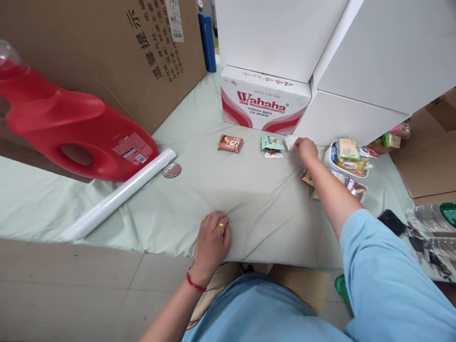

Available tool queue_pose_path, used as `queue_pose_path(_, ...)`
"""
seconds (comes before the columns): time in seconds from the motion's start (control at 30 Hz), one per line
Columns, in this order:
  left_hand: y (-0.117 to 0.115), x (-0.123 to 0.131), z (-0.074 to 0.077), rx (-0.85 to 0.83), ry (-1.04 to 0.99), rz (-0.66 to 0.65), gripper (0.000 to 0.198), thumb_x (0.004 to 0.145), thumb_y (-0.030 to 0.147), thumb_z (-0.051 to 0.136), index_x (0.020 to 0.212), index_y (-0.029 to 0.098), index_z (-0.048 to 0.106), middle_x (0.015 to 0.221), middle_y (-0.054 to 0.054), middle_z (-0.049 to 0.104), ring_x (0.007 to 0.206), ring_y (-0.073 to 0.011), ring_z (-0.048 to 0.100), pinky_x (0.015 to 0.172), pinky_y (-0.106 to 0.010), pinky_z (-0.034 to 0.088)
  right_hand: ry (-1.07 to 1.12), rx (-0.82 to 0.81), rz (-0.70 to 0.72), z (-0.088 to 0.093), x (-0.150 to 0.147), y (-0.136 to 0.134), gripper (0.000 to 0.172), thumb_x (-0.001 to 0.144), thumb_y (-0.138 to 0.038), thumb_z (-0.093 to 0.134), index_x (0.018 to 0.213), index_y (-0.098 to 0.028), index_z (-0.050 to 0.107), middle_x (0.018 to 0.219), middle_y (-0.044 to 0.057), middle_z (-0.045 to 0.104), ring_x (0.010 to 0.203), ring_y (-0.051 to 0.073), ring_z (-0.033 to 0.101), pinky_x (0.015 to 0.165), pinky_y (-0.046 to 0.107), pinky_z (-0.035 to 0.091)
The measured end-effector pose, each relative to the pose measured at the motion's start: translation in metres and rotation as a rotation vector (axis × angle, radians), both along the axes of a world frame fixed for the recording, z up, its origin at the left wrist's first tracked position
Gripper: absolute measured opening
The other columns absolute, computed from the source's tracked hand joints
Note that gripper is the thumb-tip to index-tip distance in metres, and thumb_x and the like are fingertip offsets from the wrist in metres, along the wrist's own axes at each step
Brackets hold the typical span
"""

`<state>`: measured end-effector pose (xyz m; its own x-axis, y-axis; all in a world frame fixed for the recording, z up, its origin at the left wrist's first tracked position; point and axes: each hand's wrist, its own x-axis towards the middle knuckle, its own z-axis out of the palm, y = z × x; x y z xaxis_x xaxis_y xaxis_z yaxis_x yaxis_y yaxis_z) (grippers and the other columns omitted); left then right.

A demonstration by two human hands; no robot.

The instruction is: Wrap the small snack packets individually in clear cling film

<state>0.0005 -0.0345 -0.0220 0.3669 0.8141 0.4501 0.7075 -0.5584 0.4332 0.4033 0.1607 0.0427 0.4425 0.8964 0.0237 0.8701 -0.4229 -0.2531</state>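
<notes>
My right hand [306,150] reaches to the back of the cloth and pinches a small whitish packet [290,141]. Just left of it lie a mint-green snack packet [272,142] and a small dark-and-white packet [273,154], partly under the green one. A brown wrapped snack [230,143] lies flat further left. My left hand [213,236] rests near the front edge of the table with its fingers curled in and nothing visible in them. Beneath my right forearm, several wrapped snacks [356,189] are partly hidden.
A white bin [329,159] full of snacks stands at the right. Behind are a Wahaha carton [263,105] and white cabinets [278,33]. At the left are a red jug [81,123], a white roll [121,194] and a round disc [171,170]. Keys [423,244] lie far right.
</notes>
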Motion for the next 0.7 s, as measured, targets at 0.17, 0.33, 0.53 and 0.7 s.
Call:
queue_pose_path(0.17,0.001,-0.001,-0.001,-0.023,-0.048,-0.012,0.022,0.093,0.006,0.052,0.099,0.021,0.067,0.106,-0.010,0.071,0.109,-0.0272,0.065,0.096,-0.045,0.055,0.754,0.370,-0.173,0.021,-0.010,-0.032,0.010,0.083,-0.022,0.069,0.081,-0.019,0.060,0.070,-0.002,0.061,0.060,0.011,0.054,0.059,0.023,0.046)
queue_pose_path(0.33,-0.001,0.002,0.010,-0.065,-0.240,0.024,0.021,0.097,0.010,0.051,0.102,0.020,0.069,0.104,-0.009,0.070,0.101,-0.0236,0.066,0.091,-0.040,0.057,1.403,0.435,-0.036,0.019,-0.053,-0.104,0.034,0.064,-0.028,0.085,0.084,-0.022,0.058,0.069,-0.008,0.055,0.057,0.007,0.052,0.052,0.017,0.041)
queue_pose_path(0.53,0.020,0.059,0.036,-0.458,-0.517,-0.113,0.024,0.100,0.036,0.062,0.118,0.021,0.067,0.111,-0.007,0.067,0.079,-0.0134,0.064,0.064,-0.025,0.052,1.575,0.360,-0.021,-0.017,-0.126,-0.175,0.044,0.062,-0.046,0.092,0.088,-0.024,0.064,0.070,-0.006,0.057,0.055,0.010,0.049,0.049,0.022,0.042)
queue_pose_path(0.7,0.057,0.103,0.022,-0.742,-0.719,-0.152,0.038,0.087,0.050,0.075,0.104,0.016,0.070,0.100,-0.007,0.070,0.078,-0.0158,0.063,0.066,-0.027,0.051,1.442,0.293,0.088,-0.029,-0.149,-0.189,0.037,0.075,-0.052,0.086,0.086,-0.022,0.068,0.063,-0.005,0.058,0.054,0.011,0.051,0.052,0.024,0.043)
